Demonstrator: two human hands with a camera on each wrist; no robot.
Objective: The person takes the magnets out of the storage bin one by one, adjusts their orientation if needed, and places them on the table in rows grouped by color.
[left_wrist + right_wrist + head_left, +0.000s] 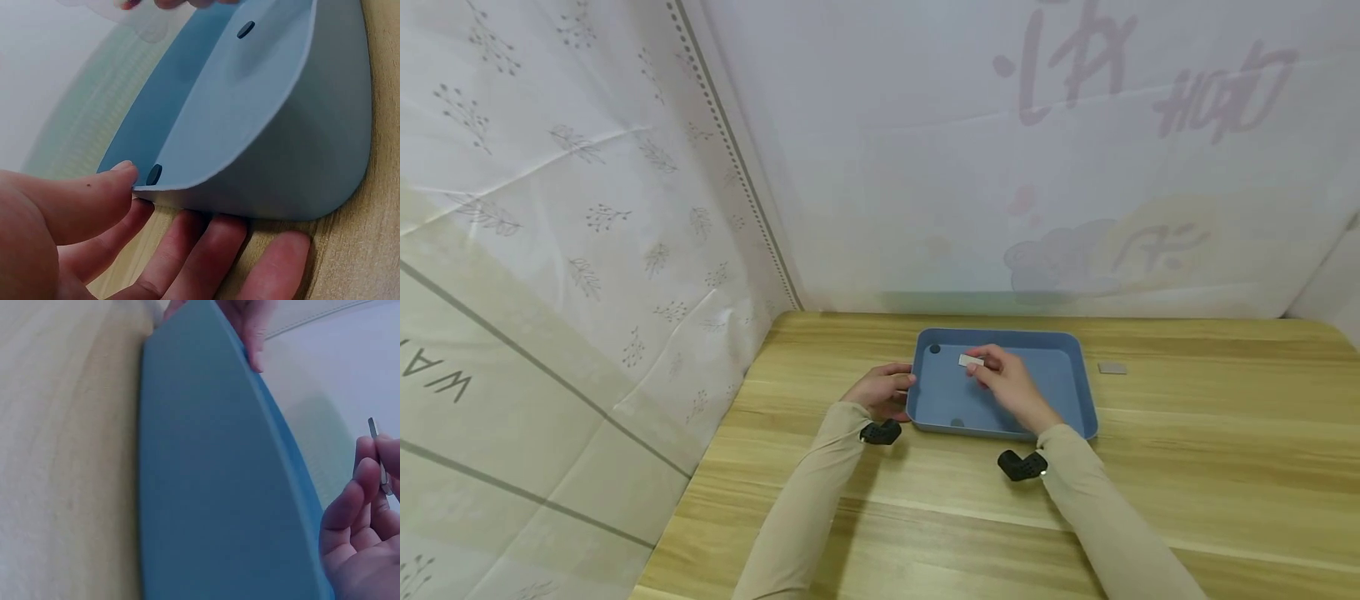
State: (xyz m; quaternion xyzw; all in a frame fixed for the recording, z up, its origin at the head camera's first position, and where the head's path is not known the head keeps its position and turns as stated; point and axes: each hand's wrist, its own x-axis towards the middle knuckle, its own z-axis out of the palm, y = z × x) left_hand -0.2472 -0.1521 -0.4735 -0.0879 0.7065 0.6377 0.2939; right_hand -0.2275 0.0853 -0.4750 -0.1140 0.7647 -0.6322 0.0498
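— Printed cloth [925, 167] behind, wood-grain tabletop [1210, 483] below. Where's the piece in play?

— Pale strip [970, 361], in the right hand [1011, 385]: pinched between thumb and fingertips, above the floor of the blue tray [1052, 379]. Right wrist view shows it apart from the rim, thin edge showing.

— Long axis?

— Roughly left to right, close to the line of the tray's long side, slightly askew. Free end juts left of the fingertips, on the side of the far-left disc [935, 349]; near it, apart. Near-edge disc [957, 422] lies on the person's side of the strip.

— Left hand [886, 392]?

— Grips the tray's left wall: thumb at the rim, fingers outside. Probably steadying it.

— Other pieces?

— Grey plate [1112, 367], flat on the tabletop just beyond the tray's right wall, long axis also left-right. Right hand is nearer.

— Deciding relation?

— My reading: strip above tray, far-left disc leftward. Any shift hangs on that gap; height hard to tell.
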